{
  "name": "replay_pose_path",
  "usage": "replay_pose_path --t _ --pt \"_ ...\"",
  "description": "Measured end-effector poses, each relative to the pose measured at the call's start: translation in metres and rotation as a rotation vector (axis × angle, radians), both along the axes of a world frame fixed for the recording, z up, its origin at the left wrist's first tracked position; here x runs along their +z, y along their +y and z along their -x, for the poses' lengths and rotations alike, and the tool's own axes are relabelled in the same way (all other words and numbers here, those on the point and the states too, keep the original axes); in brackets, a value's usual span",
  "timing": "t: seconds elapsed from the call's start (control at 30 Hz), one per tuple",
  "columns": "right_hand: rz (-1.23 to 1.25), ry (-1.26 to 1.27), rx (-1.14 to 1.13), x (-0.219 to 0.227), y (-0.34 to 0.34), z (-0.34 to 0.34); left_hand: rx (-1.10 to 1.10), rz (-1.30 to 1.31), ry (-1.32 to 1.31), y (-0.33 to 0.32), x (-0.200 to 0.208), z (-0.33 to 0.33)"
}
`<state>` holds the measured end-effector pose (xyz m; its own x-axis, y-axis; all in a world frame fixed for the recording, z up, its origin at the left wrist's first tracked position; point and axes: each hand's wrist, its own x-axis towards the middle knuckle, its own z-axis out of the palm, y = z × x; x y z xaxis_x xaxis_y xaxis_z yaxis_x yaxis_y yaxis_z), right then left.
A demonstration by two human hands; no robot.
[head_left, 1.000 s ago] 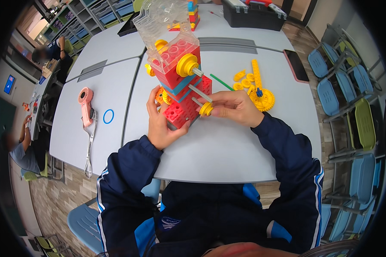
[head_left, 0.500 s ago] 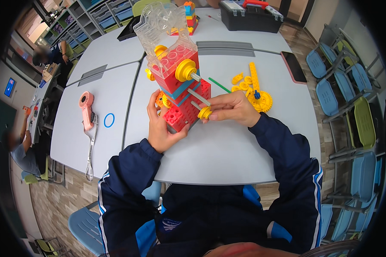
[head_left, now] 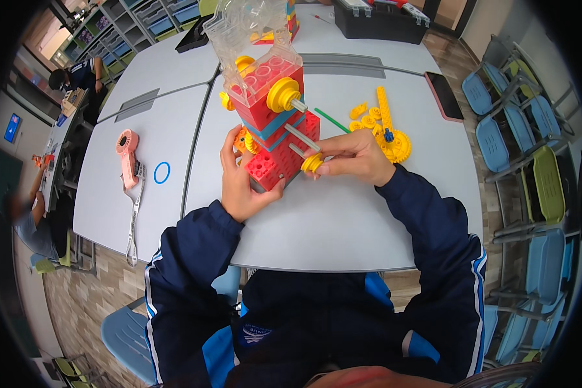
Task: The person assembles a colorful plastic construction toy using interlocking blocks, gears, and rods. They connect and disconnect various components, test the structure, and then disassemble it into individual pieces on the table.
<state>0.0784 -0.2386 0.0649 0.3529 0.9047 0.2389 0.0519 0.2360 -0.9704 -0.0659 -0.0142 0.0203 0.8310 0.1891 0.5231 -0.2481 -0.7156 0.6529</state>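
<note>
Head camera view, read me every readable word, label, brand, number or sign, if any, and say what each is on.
Jacket badge: lettering, too small and blurred to read.
Strap: printed marks, too blurred to read.
Wall screen: too small to read.
No text reads clearly.

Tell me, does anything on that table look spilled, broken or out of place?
Nothing stands out: no spill or damage shows. Yellow pieces lie loose right of the brick model that the left hand holds, but they're grouped together and don't look misplaced.
</note>
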Motion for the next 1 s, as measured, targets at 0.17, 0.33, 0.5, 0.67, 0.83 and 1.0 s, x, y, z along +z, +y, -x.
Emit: replay_pose_path --t 0.17,0.33,0.5,0.67,0.83,1.0 --pt "0.015 -0.151 -0.002 0.005 -0.001 -0.003 0.0 -0.038 0.0 0.001 -0.001 0.0" --pt "0.009 -0.068 0.026 0.002 0.0 -0.005 -0.004 -0.179 0.012 0.005 0.0 0.0" --pt "0.022 -0.036 0.026 0.002 0.0 -0.004 0.0 -0.219 0.018 0.007 0.001 0.001" --pt "0.015 0.075 0.035 0.003 -0.001 -0.001 0.01 -0.258 0.018 0.007 0.001 0.001" --pt "0.009 0.076 0.019 0.002 -0.002 0.002 0.009 -0.242 0.016 0.007 0.0 0.0" --pt "0.01 0.152 0.008 0.003 -0.002 0.006 -0.004 -0.224 0.024 0.008 -0.002 0.0"
